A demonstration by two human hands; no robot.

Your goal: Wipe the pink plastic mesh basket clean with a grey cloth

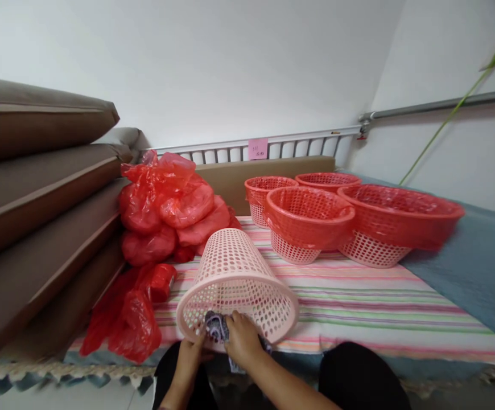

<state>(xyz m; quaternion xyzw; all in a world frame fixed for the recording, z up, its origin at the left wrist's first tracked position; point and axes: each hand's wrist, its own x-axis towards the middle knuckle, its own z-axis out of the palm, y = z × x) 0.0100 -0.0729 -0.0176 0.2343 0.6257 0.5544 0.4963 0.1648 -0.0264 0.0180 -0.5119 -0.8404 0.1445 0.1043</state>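
A pale pink perforated plastic basket lies tipped on its side, its mouth facing me. My left hand is closed on the near lower rim, with its fingertips beside a grey-purple patterned cloth. That cloth is bunched at the rim, partly inside the mouth, and some of it hangs below. My right hand grips the cloth against the inner side of the rim; its fingers are curled and partly hidden.
Several baskets lined with red plastic bags stand at the right. Bulging red bags are piled behind left, near a red roll. Stacked brown cushions border the left side. A striped cloth covers the surface.
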